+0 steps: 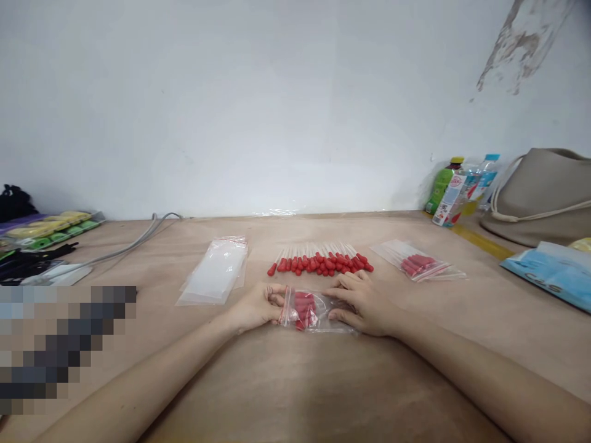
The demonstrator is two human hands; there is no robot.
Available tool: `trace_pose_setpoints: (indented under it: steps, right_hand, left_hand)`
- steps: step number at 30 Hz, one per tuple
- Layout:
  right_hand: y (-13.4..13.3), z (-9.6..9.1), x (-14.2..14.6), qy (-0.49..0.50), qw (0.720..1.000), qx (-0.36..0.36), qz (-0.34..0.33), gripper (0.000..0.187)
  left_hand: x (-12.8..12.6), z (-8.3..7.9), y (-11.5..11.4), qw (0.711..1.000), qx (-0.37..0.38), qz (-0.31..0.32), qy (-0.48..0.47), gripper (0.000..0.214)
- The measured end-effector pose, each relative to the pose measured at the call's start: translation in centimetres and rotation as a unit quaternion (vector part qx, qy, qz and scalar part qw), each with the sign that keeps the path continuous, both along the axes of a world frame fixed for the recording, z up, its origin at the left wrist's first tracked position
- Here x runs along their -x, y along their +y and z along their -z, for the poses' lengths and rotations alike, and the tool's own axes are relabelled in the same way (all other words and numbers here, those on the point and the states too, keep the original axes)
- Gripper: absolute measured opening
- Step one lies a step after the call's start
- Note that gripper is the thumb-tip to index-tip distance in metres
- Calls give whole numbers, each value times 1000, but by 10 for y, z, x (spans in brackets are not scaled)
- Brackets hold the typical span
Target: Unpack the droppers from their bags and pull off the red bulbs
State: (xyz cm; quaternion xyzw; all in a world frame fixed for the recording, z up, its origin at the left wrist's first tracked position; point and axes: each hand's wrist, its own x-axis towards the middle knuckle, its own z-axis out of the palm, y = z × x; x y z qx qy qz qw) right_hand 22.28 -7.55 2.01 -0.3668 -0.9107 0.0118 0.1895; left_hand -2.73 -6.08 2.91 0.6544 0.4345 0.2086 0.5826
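Note:
A clear zip bag [330, 311] lies in front of me with several red-ended pieces inside, which look like dropper bulbs. At its zip end, the fingers of my left hand [258, 306] are closed on the edge. My right hand [367, 303] grips the other end, thumb below and fingers above. Just beyond the bag, a row of thin pale droppers with red bulbs [318, 263] is spread out, bulbs toward me. Left of them lies a stack of flat zip bags [215, 271]. To the right rests a filled zip bag [418, 261] with red bulbs showing.
Bottles [446, 191] and a taupe drawstring bag [540, 197] stand at the back right. A blue packet [554, 274] lies nearer on that side. At left are a grey cable [133, 243], green and yellow packs [55, 229] and black items [32, 263]. A pixelated patch covers the lower left.

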Motion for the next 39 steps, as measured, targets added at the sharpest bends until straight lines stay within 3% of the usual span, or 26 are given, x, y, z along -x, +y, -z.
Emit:
trace_pose_setpoints:
  steps: [5,9,13,20,27,31,39]
  right_hand:
    - [1,1,2,-1,1000,-13,12,31]
    - [1,6,3,28,999,-34,16,29]
    - [3,12,3,54,997,-48,13,27]
    - [10,23,2,85,994,-76,-2,25]
    - [12,27,5,98,992,-81,2,28]
    - [11,25,5,103,993,-63,21,28]
    - [11,26,5,107,992,-61,22,23]
  left_hand:
    - [-5,3,-4,998,-59,30,11,49]
    - [-6,4,-9,990,-127,13,59,52]
    - [-5,5,-13,975,-202,36,82,39]
    - [-16,5,-15,970,-231,61,44,37]
    - [-16,9,-11,939,-335,16,80,24]
    - [-7,11,-2,942,-334,-9,22,22]
    - [-2,6,2,979,-192,22,-59,27]
